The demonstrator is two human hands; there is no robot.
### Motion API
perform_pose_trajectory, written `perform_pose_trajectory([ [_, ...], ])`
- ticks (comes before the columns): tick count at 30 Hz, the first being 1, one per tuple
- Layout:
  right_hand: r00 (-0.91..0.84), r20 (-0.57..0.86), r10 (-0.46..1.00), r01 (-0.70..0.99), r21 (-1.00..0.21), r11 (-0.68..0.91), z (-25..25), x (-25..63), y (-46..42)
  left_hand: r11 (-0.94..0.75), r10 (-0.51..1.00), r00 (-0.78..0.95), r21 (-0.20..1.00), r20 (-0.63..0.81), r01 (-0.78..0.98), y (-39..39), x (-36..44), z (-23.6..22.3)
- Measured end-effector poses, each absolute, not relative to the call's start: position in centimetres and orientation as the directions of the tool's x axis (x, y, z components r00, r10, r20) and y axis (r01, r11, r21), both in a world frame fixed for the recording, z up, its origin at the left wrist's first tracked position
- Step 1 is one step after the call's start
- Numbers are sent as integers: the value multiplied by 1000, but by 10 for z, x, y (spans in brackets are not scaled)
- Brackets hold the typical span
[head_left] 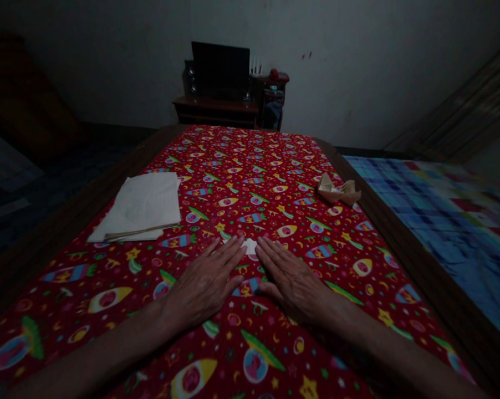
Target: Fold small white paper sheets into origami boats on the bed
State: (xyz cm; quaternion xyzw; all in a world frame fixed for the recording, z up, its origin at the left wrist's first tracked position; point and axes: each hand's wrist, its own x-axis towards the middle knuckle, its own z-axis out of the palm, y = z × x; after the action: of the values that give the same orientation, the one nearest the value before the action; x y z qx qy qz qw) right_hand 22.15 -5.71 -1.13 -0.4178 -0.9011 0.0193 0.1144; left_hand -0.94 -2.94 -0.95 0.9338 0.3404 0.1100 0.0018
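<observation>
White paper (250, 247) is the piece we're on: small, lying on the red cloth (270, 219), mid-width, right at our fingertips. Only its middle shows; the ends run under our fingers, so we can't read the outline or count folds. Grip: left hand (208, 280) palm down, fingers extended over the left end; right hand (290, 277) mirrors it on the right end. Both look wide and flat, nothing pinched, seemingly pressing the paper down. Thumbs point inward with a gap between them. Progress, our read: this piece looks under way, already small and flat, but we can't call it complete with both hands covering it. Off to the right, near the cloth's edge, a tan folded paper shape (339, 191) stands with raised points; we'd count that one as formed. Left, well apart from it, a stack of pale sheets (146, 205) lies flat, edges uneven, no folded shapes showing, so we'd log those as unworked. Cloth covers the table, brown edging (408, 266) along the sides. Further out: blue checked cloth (399, 216) on the right, dark screen (220, 69) by the far wall. Light's dim, fine creases don't resolve.
</observation>
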Motion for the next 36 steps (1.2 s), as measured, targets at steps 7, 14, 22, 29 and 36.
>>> perform_pose_trajectory([
  [7, -589, 217, 779, 783, -84, 616, -6, 229, -58, -733, 672, 720, 15, 174, 680, -30, -31, -10],
  [14, -532, 272, 802, 817, -83, 570, -5, 231, -58, -715, 691, 683, 89, 236, 693, -26, -39, -8],
  [22, -361, 497, 789, 765, -325, 556, -7, 226, -40, -719, 692, 566, 358, 448, 596, 5, -15, -7],
  [29, -376, 542, 751, 715, -346, 608, 13, 220, -23, -673, 739, 501, 524, 451, 522, 6, -10, -11],
  [36, -643, 292, 708, 629, -326, 705, 39, 214, -22, -698, 716, 464, 532, 522, 479, -10, -7, -10],
])
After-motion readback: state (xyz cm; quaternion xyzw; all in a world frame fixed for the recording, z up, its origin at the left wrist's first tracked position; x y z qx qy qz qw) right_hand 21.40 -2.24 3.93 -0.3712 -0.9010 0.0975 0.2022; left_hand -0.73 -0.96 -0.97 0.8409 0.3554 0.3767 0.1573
